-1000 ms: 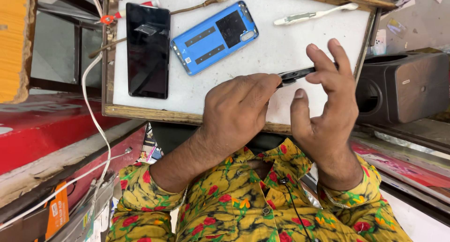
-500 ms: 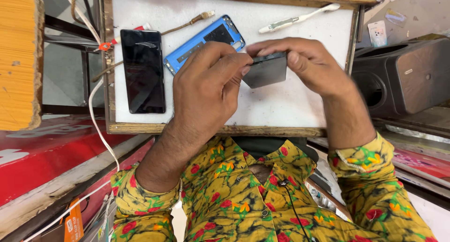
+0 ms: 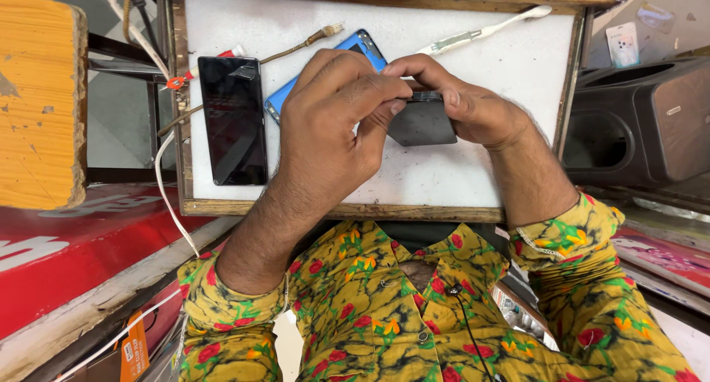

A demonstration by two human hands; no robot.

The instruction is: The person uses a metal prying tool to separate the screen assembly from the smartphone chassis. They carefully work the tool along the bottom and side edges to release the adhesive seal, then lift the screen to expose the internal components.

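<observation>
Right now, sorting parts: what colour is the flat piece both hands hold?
Dark grey flat piece, head view.

A white work board [image 3: 473, 175] with a wooden frame fills the upper middle of the frame. At its left lies a black phone [image 3: 233, 119], screen up. Just right of that, a blue phone body [image 3: 355, 45] lies slanted, mostly hidden. A white toothbrush [image 3: 481, 33] lies near the board's upper right edge.

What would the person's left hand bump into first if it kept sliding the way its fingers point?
The left hand points rightward, so it would probably meet the small dark flat piece it already pinches, then the right hand just beyond. Depth is hard to judge.
</observation>
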